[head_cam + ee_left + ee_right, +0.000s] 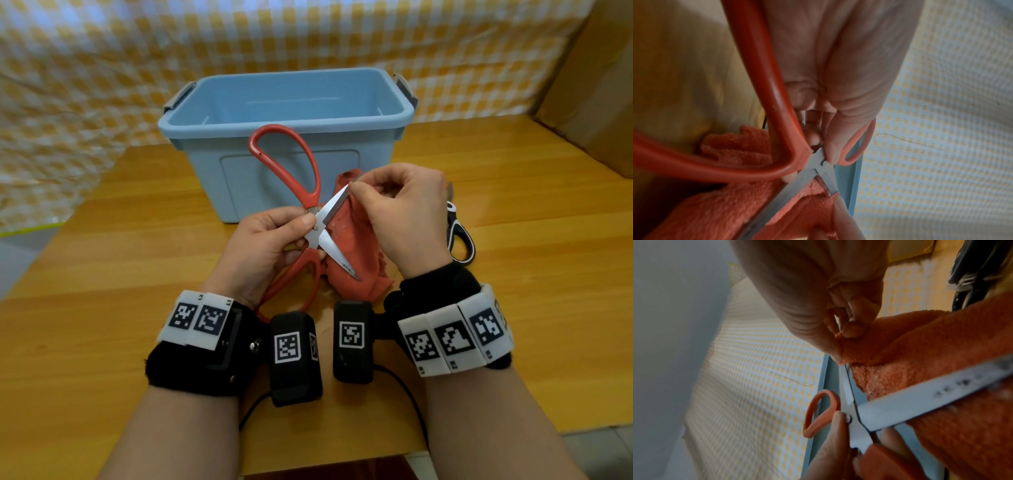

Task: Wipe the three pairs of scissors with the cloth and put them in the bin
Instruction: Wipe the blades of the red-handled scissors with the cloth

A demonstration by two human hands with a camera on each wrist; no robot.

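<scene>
Red-handled scissors (310, 202) open above the table's (513, 308) middle, before the bin (287, 126).

My right hand (400, 219) hides the far blade's tip, pinching the red cloth (352, 260) around it. My left hand (263, 250) grips the pivot, thumb on top. Black-handled scissors (459, 236) lie half hidden toward the right edge.

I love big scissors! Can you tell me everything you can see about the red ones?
The red scissors have two large looped handles, seemingly plastic, and shiny metal blades spread wide open. The left hand grips them at the pivot, in the air in front of the blue bin. The right hand pinches the red cloth around the upper blade's tip. The lower blade shows small dark markings.
</scene>
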